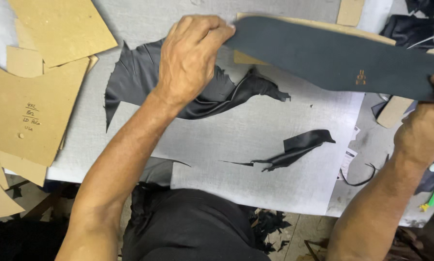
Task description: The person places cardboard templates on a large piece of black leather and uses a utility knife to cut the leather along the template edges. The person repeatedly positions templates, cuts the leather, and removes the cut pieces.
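The left hand [190,55] pinches one end of a long dark curved strip [338,55], fingers closed over its edge, while the right hand [422,133] grips the other end at the far right, so the strip hangs stretched between them above the grey cutting mat [255,145]. A tan card pattern [294,23] shows as a thin margin behind the strip's upper edge. Below the left hand lies a large black leather offcut [139,79] with ragged edges; between the two forearms a smaller black scrap [299,147] sits on open mat, with bare grey room all around it. Left of the left arm, stacked cardboard templates [30,116] overlap the mat's edge. The right hand's fingertips are hidden by the strip and the frame edge, and the dark items behind it are too cut off to tell. Black shavings litter the floor [270,227] near the person's lap.
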